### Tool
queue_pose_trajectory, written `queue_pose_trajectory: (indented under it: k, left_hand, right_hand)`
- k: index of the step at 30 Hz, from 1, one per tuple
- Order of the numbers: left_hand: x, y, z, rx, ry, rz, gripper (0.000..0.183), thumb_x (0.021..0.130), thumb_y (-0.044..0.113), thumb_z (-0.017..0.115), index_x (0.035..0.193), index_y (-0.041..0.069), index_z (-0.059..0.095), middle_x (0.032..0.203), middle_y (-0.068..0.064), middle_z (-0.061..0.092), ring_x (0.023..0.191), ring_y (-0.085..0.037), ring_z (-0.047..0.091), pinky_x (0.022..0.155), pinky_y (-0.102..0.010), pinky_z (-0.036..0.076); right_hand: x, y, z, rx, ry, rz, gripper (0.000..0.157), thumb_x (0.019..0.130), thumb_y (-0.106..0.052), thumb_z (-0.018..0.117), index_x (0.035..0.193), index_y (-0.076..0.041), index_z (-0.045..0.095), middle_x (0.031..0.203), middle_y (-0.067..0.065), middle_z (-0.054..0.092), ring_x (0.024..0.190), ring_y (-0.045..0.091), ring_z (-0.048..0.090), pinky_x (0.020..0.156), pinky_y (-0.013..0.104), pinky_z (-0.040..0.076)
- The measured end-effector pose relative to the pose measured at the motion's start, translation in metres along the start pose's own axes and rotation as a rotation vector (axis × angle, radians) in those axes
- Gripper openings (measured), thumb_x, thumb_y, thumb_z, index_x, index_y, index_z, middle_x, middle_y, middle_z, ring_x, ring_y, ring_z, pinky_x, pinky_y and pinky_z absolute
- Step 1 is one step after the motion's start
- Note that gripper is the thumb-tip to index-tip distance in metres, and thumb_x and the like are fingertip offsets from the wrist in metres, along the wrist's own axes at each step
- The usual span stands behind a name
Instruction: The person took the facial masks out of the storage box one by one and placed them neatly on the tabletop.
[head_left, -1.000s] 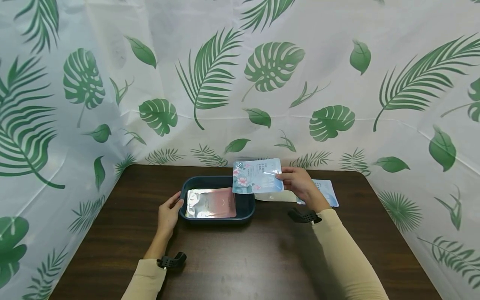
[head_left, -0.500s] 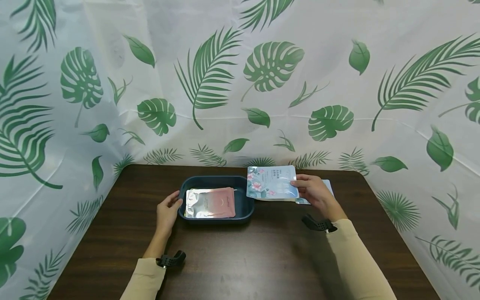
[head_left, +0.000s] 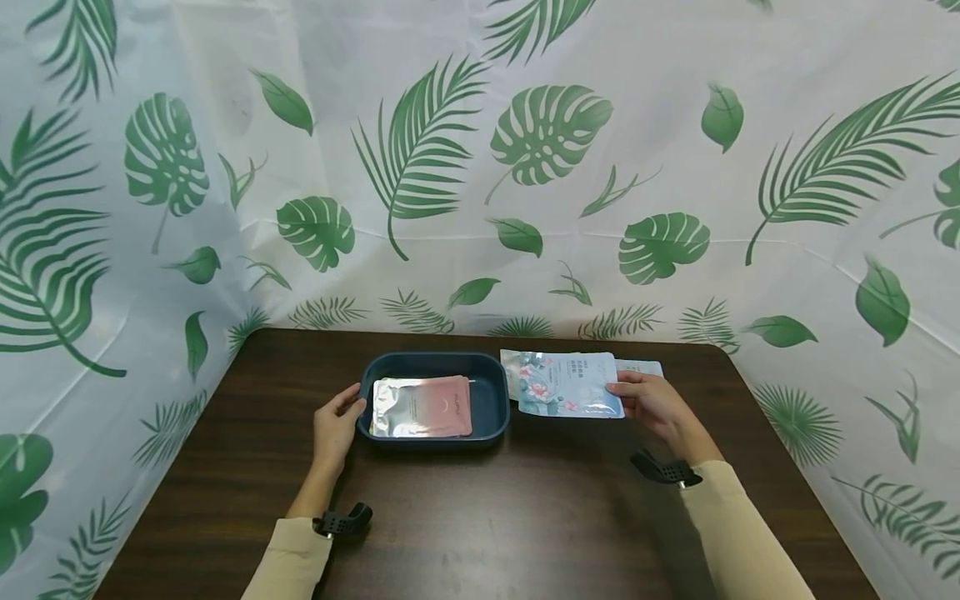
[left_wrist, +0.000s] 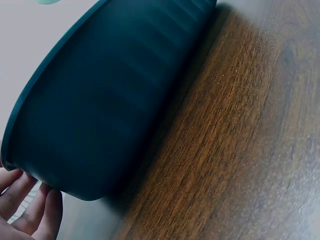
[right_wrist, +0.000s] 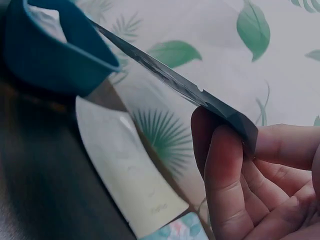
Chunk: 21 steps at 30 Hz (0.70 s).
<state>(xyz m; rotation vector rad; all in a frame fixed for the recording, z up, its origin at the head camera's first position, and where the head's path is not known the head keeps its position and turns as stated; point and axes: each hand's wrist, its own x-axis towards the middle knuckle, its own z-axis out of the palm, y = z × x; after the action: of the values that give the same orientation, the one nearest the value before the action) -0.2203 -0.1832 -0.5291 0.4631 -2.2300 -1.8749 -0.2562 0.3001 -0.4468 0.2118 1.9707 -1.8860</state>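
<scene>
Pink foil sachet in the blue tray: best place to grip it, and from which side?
Judging by its pose, pinch the pink sachet at its right short edge, coming from above. It lies flat in the blue tray, where bare floor shows beside that edge. The left hand rests against the tray's left end, blocking that side.

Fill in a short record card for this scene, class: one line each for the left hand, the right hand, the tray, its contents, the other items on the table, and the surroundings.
left hand: left hand rests on the rim of the tray's left end
right hand: right hand pinches the floral sachet by its right edge, just above the table
tray: dark blue tray, on the table
contents: pink and silver sachet, lying flat
other items: more sachets under and behind the floral one
surroundings: dark wooden table; leaf-print curtain
</scene>
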Motion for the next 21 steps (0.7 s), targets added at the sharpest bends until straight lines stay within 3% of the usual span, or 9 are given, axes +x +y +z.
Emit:
queue_pose_trajectory:
  k: [8, 14, 21]
  left_hand:
    - [0.0, 0.001, -0.001, 0.002, -0.007, -0.016, 0.038, 0.095, 0.011, 0.061, 0.132, 0.003, 0.06, 0.128, -0.022, 0.062, 0.087, 0.004, 0.053, 0.072, -0.008, 0.044]
    - [-0.001, 0.003, -0.002, 0.004, -0.01, -0.024, 0.038, 0.095, 0.011, 0.06, 0.132, 0.003, 0.06, 0.128, -0.022, 0.062, 0.089, 0.002, 0.053, 0.073, -0.008, 0.044]
    - [0.0, 0.002, -0.002, 0.008, -0.011, -0.024, 0.037, 0.095, 0.012, 0.061, 0.132, 0.004, 0.061, 0.129, -0.021, 0.062, 0.09, 0.002, 0.053, 0.073, -0.007, 0.044]
  right_hand:
    - [0.0, 0.023, -0.004, 0.003, 0.018, 0.038, 0.039, 0.095, -0.018, 0.064, 0.128, 0.0, 0.053, 0.092, -0.008, 0.071, 0.082, 0.011, 0.07, 0.072, 0.024, 0.056]
    - [0.003, 0.04, 0.005, -0.012, -0.005, 0.062, 0.023, 0.095, -0.015, 0.063, 0.116, -0.005, 0.06, 0.091, -0.008, 0.072, 0.08, 0.01, 0.069, 0.071, 0.024, 0.055]
    - [0.005, 0.054, 0.012, -0.075, -0.009, 0.07, 0.023, 0.095, -0.015, 0.062, 0.115, -0.003, 0.062, 0.09, -0.007, 0.071, 0.077, 0.011, 0.066, 0.069, 0.025, 0.053]
